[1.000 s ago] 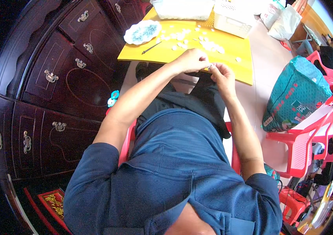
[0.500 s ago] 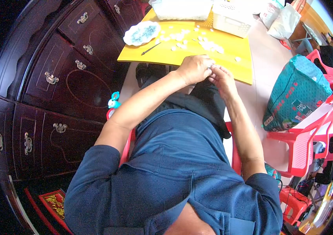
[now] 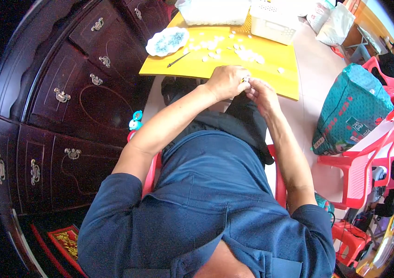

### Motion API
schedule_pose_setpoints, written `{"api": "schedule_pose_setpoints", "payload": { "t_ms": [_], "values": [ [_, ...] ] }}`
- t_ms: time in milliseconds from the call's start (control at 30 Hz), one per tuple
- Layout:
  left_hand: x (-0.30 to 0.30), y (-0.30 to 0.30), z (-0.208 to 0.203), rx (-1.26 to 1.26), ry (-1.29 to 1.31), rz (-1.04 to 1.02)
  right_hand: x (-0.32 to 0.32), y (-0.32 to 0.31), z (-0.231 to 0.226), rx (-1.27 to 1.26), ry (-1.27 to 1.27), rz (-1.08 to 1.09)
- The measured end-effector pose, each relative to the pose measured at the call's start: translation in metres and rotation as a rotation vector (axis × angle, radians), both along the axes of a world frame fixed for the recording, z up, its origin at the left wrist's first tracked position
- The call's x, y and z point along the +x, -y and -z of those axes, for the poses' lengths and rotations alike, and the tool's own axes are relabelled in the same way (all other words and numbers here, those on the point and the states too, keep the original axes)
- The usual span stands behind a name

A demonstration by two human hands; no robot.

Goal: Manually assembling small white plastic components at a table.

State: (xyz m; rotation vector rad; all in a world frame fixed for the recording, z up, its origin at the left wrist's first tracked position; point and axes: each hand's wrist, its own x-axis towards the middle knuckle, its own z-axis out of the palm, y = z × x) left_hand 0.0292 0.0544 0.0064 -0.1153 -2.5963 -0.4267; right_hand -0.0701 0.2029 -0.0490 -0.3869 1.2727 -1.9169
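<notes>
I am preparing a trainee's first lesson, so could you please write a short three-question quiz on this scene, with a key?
1. Short answer: What are the left hand and the right hand doing?
2. True or false: The thin dark stick lies on the white scalloped plate.
3. Multiple choice: Where does the large teal bag stand?
(a) to the person's left
(b) to the person's right
(c) on the table

Key:
1. Their fingers meet around a small object, too small to identify.
2. False: it lies on the yellow table.
3. (b)
</notes>
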Motion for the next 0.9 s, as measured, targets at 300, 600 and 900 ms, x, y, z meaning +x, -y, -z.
{"api": "schedule_pose_setpoints", "payload": {
  "t_ms": [300, 600, 900],
  "values": [
    [-0.005, 0.004, 0.006, -0.052, -0.061, 0.052, 0.002, 0.001, -0.002, -0.003, 0.033, 0.048],
    [-0.006, 0.007, 0.016, -0.025, -0.148, 0.112, 0.005, 0.002, -0.004, 0.046, -0.002, 0.114],
    [-0.001, 0.008, 0.020, -0.015, -0.167, 0.129, 0.012, 0.002, -0.007, 0.062, -0.046, 0.115]
  ]
}}
